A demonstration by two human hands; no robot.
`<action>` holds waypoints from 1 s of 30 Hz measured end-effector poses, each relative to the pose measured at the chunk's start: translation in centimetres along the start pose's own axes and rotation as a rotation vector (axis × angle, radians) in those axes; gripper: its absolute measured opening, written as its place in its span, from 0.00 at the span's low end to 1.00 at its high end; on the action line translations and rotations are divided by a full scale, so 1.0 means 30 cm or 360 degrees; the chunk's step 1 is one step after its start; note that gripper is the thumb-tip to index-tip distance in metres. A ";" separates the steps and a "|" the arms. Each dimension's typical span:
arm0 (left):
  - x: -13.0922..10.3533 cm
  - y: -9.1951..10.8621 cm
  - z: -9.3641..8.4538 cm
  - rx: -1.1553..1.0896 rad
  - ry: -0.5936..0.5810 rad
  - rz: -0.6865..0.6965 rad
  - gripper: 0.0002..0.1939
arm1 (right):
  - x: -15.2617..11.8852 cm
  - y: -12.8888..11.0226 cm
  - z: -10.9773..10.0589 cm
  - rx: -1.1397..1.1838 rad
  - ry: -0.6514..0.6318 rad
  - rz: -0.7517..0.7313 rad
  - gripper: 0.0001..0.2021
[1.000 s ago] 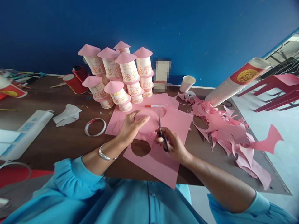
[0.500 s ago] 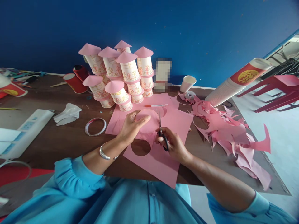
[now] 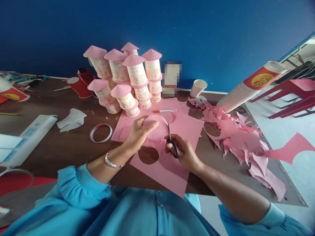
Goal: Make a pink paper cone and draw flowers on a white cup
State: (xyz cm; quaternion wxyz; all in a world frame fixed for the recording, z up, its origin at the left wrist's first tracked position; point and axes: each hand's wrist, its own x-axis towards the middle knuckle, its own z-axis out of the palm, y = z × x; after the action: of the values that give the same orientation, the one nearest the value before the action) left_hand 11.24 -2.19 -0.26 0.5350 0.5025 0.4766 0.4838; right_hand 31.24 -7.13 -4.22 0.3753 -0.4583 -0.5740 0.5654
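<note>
My left hand (image 3: 140, 131) pinches a round disc of pink paper (image 3: 157, 128), thumb on top, at the middle of the table. In my right hand (image 3: 182, 149) is a pair of scissors (image 3: 174, 147) with black handles, fingers through the loops. The blades point away from me and lie along the disc's right edge. Below both hands spread pink paper sheets (image 3: 172, 173), one with a round hole cut out of it. An orange-and-white marker (image 3: 164, 111) rests on the sheet just beyond the disc.
Several stacked cup towers (image 3: 134, 70) with pink cone roofs stand behind. Pink scraps (image 3: 241, 137) heap up on the right, beside a leaning stack of paper cups (image 3: 246, 88). A lone white cup (image 3: 198, 88), a tape roll (image 3: 100, 133) and a crumpled tissue (image 3: 72, 119) lie around.
A pink scrap at the right end of the heap has flopped outward over the table's edge. My hands, the disc and the scissors have hardly moved.
</note>
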 end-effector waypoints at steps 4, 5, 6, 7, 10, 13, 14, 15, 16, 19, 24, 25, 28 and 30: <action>0.003 -0.005 -0.002 0.0021 0.0013 0.0019 0.16 | -0.001 -0.003 0.000 0.0025 0.0017 0.0020 0.28; 0.003 -0.005 -0.003 0.0043 0.0023 0.0024 0.16 | -0.001 -0.004 0.000 0.0032 0.0021 0.0022 0.28; 0.003 -0.003 -0.003 0.0068 0.0032 0.0031 0.16 | -0.001 -0.006 0.000 0.0036 0.0024 0.0020 0.28; 0.003 -0.001 -0.003 0.0093 0.0038 0.0039 0.16 | -0.001 -0.007 -0.001 0.0040 0.0025 0.0017 0.28; 0.003 0.005 -0.003 0.0156 0.0056 0.0062 0.16 | -0.001 -0.013 -0.003 0.0040 0.0025 0.0004 0.28; 0.004 0.007 -0.003 0.0164 0.0073 0.0062 0.15 | -0.002 -0.016 -0.004 0.0033 0.0030 -0.0007 0.29; 0.004 0.006 -0.003 0.0151 0.0069 0.0060 0.15 | -0.002 -0.017 -0.004 0.0028 0.0030 -0.0007 0.29; 0.005 0.005 -0.003 0.0136 0.0057 0.0052 0.15 | -0.003 -0.017 -0.005 0.0024 0.0031 -0.0004 0.29; 0.005 0.003 -0.002 0.0117 0.0047 0.0043 0.16 | -0.003 -0.018 -0.005 0.0023 0.0034 0.0001 0.29; 0.004 0.001 -0.002 0.0079 0.0039 0.0006 0.16 | -0.004 -0.020 -0.005 0.0015 0.0042 0.0003 0.29; 0.002 0.010 -0.001 0.0105 0.0065 0.0018 0.17 | -0.004 -0.030 -0.008 0.0000 0.0027 -0.0006 0.29; 0.002 0.013 -0.001 0.0132 0.0084 0.0029 0.17 | -0.004 -0.031 -0.008 0.0000 0.0020 -0.0005 0.29; 0.002 0.016 -0.001 0.0168 0.0122 0.0038 0.18 | -0.002 -0.026 -0.006 0.0009 0.0017 -0.0004 0.28; 0.003 0.013 -0.002 0.0163 0.0119 0.0043 0.18 | -0.001 -0.020 -0.004 0.0026 0.0022 0.0001 0.28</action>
State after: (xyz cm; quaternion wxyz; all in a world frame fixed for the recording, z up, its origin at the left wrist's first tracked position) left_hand 11.17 -2.10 0.14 0.4839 0.5171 0.5136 0.4844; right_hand 31.32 -7.08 -3.61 0.3826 -0.4593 -0.5666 0.5671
